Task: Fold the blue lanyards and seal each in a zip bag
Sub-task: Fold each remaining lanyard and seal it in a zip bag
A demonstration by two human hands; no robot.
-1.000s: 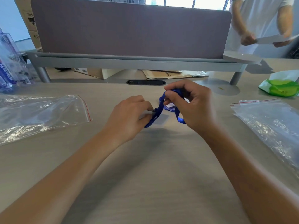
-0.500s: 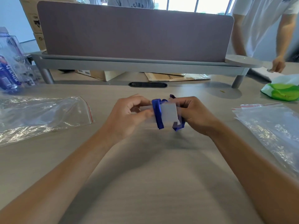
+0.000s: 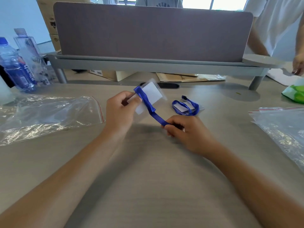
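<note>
Lanyard strap stretched between two hands, much of it blurred

Hands work above the pale wood-grain counter (image 3: 148,186). The left hand (image 3: 120,112) pinches a clear badge holder (image 3: 152,94) with a white card inside, thumb and fingers curled round its near edge; how far the holder reaches into the palm is hidden. A blue lanyard (image 3: 148,104) strap wraps across the holder and runs down and to the right into the right hand (image 3: 185,131), whose fingers curl round the strap's end. That end disappears inside the fist, so whether a clip or a loop sits there cannot be told. The holder and both hands are smeared by motion blur, and the holder's far edges are hard to trace.

Behind the right hand, a second blue lanyard (image 3: 185,106) lies on the counter, coiled around its own badge holder; whether a bag encloses it cannot be told. A clear zip bag (image 3: 49,112) with a red seal line lies to the left, cut off by the frame edge. More zip bags (image 3: 283,129) lie at the right, also cut off. Water bottles (image 3: 16,66) stand at far left, partly out of frame. A green and white packet (image 3: 294,94) sits at the right edge, cropped. A grey divider panel (image 3: 153,32) blocks the view beyond. A person in a white shirt (image 3: 278,22) stands at upper right, only partly visible.
</note>
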